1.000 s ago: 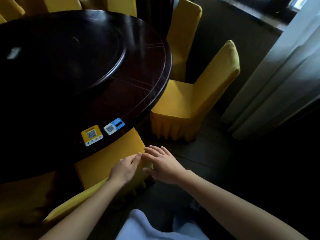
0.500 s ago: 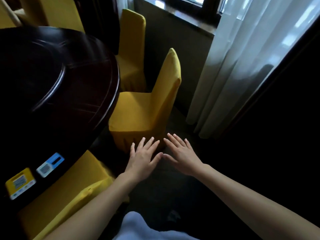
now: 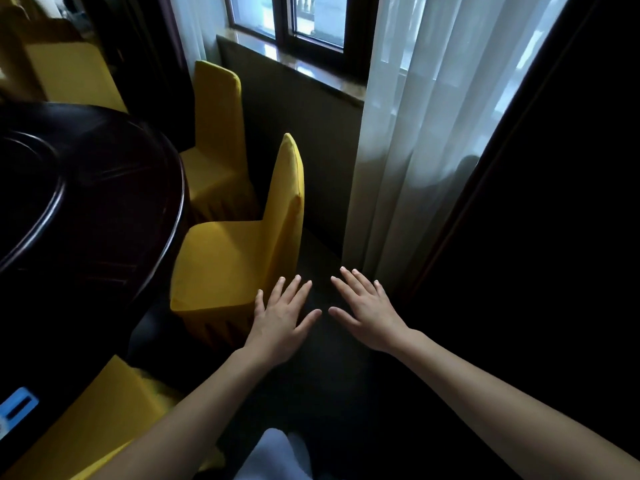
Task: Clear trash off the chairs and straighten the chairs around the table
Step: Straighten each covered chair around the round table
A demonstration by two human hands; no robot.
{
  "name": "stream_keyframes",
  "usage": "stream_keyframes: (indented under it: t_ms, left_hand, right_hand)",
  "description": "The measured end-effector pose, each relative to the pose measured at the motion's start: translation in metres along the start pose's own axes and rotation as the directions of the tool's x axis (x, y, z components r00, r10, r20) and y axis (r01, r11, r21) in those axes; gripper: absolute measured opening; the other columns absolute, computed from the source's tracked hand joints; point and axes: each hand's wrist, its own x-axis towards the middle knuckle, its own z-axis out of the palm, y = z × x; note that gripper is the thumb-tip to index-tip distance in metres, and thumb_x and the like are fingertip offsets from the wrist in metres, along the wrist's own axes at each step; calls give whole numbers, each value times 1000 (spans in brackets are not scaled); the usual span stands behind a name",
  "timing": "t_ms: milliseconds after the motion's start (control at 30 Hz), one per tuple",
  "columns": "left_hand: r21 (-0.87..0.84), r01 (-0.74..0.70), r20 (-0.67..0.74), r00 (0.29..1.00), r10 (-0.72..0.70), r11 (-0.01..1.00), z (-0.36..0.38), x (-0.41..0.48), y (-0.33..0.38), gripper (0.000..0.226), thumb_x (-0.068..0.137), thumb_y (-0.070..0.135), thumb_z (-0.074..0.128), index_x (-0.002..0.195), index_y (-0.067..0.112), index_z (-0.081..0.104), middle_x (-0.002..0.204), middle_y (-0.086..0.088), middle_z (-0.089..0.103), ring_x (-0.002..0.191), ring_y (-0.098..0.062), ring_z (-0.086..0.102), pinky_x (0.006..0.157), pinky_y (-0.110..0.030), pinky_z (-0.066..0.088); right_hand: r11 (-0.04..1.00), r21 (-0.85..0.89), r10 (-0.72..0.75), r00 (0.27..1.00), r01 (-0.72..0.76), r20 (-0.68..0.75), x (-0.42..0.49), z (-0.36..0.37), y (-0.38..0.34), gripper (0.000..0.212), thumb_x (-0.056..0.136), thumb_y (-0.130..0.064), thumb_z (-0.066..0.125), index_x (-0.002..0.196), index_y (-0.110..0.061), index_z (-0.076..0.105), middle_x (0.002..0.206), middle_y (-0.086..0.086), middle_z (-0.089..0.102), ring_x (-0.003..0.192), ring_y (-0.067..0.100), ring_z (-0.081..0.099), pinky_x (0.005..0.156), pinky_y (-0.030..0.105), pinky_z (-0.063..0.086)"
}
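Observation:
A yellow-covered chair [image 3: 228, 258] stands at the round dark table [image 3: 86, 216], its seat bare and its back toward the curtain. My left hand [image 3: 282, 315] is stretched out flat with fingers apart, just in front of that chair's near right corner; I cannot tell if it touches the cover. To its right, my right hand [image 3: 367, 308] hovers open over the dark floor and holds nothing. A second yellow chair [image 3: 214, 140] stands farther back by the window wall. A third yellow chair [image 3: 93, 420] sits at the bottom left, partly under the table. No trash shows on any seat.
A white sheer curtain [image 3: 422, 133] hangs right of the chairs, in front of a window [image 3: 294, 15] with a stone sill. A dark panel fills the right side. A blue sticker [image 3: 17, 407] sits on the table edge. More yellow chairs [image 3: 69, 74] stand at the far left.
My view has swung right, from the near chair toward the chair by the curtain. Both hands left the near chair's back and moved forward, spreading apart and open.

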Motion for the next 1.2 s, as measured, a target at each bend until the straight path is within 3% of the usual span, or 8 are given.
stream_keyframes:
  t_ms: [333,733,933,1067,1200]
  left_hand:
    - [-24,-18,-12,1000,18,1000,-9,98,-2,62,94,56,25,149,33,10,159,7,3,146,-15,-7,115,-50,-6]
    - [-97,40,-85,995,-48,994,-45,298,-36,63,94,56,26,149,30,10,159,5,1,146,-15,-8,115,-50,-5]
    - [-85,131,-72,988,-137,988,-57,347,-55,76,82,64,9,150,30,3,159,1,-9,145,-21,-14,114,-52,-8]
    - [-105,226,-40,972,-231,968,-55,363,-72,73,87,65,16,150,30,1,159,1,-11,145,-19,-15,114,-49,-9]
    - [-160,323,53,946,-319,933,-49,376,-77,77,86,68,18,149,29,-3,159,0,-10,146,-20,-9,117,-43,0]
  right_hand:
    - [1000,23,19,1000,-18,-14,72,-24,40,64,96,-53,34,151,-29,12,161,-5,-2,148,13,-7,117,46,2]
    - [1000,14,-2,1000,2,16,267,-89,85,63,97,-53,34,151,-29,14,161,-5,0,148,13,-6,118,44,2]
    - [995,69,-70,997,68,24,341,-109,81,61,97,-51,35,151,-30,16,161,-5,3,148,14,-5,117,45,-1]
    - [991,70,-121,991,117,55,384,-117,83,62,97,-52,35,151,-30,15,161,-5,2,147,14,-7,118,46,-2]
    - [982,13,-187,973,186,134,426,-117,89,63,96,-54,35,151,-32,13,161,-4,0,147,16,-10,119,48,-4]
